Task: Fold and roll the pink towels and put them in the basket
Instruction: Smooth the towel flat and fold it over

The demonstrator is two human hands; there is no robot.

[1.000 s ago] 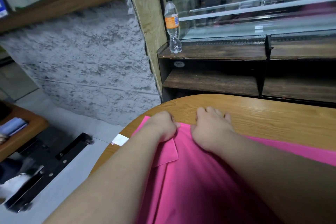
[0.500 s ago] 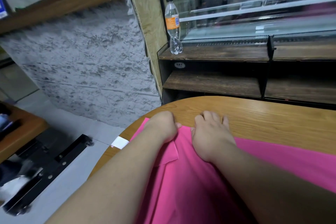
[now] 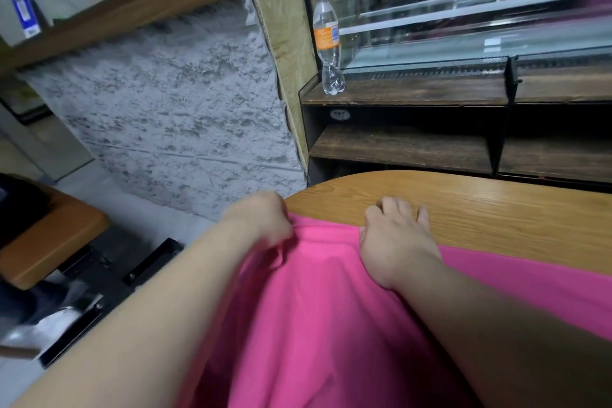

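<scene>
A pink towel (image 3: 318,301) lies spread over the near part of a round wooden table (image 3: 496,205), reaching down to the bottom of the view. My left hand (image 3: 261,219) grips the towel's far left edge, lifted slightly at the table's rim; it is blurred. My right hand (image 3: 394,235) holds the far edge of the towel with its thumb on the cloth, while its curled fingers lie on the bare wood beyond it. No basket is in view.
Behind the table stands a dark wooden shelf unit (image 3: 430,149) with a plastic bottle (image 3: 328,46) on its top board. A rough grey wall (image 3: 178,116) fills the left middle. Down to the left are a brown bench (image 3: 53,242) and black metal rails (image 3: 109,301) on the floor.
My left hand has moved left and up with the towel's edge, and the small folded flap under it is gone. My right hand stayed at the far edge. The view shifted slightly.
</scene>
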